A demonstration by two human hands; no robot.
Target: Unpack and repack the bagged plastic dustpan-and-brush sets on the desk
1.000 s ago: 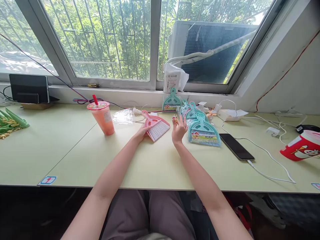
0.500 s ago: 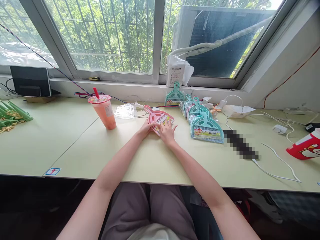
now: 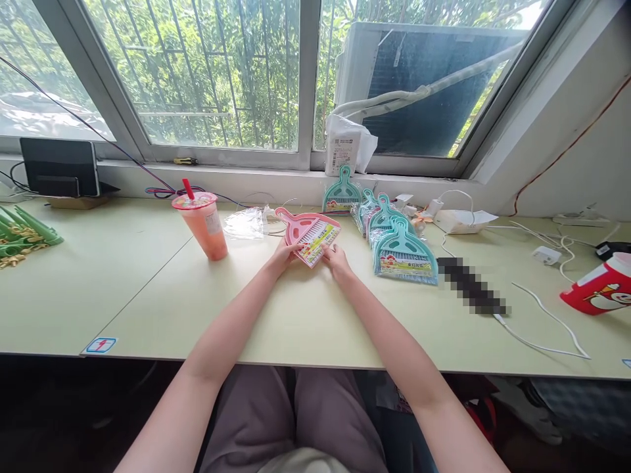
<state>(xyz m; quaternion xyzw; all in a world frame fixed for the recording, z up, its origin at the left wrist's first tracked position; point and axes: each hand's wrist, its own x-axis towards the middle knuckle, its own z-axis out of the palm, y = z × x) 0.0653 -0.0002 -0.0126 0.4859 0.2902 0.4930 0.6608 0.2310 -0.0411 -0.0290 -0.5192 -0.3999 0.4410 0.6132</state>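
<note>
A pink dustpan and brush set [image 3: 306, 231] with a yellow-green label lies tilted between my hands, its handle toward the upper left. My left hand [image 3: 284, 255] grips its lower left side, thumb on top. At the lower right edge, my right hand [image 3: 337, 259] pinches the set near the label. Several green dustpan sets [image 3: 405, 253] overlap in a row to the right, and another green set [image 3: 342, 192] leans at the back by the window ledge. Clear plastic wrapping [image 3: 245, 223] lies left of the pink set.
A pink drink cup with a red straw [image 3: 203, 226] stands left of my hands. Farther left are a tablet [image 3: 60, 167] and green items [image 3: 27, 233]. A pixelated dark object [image 3: 473, 287], white cables and a red cup [image 3: 599, 289] are at the right.
My right hand has moved off the label's face to the set's right edge, and more of the label shows. The view has shifted slightly.
</note>
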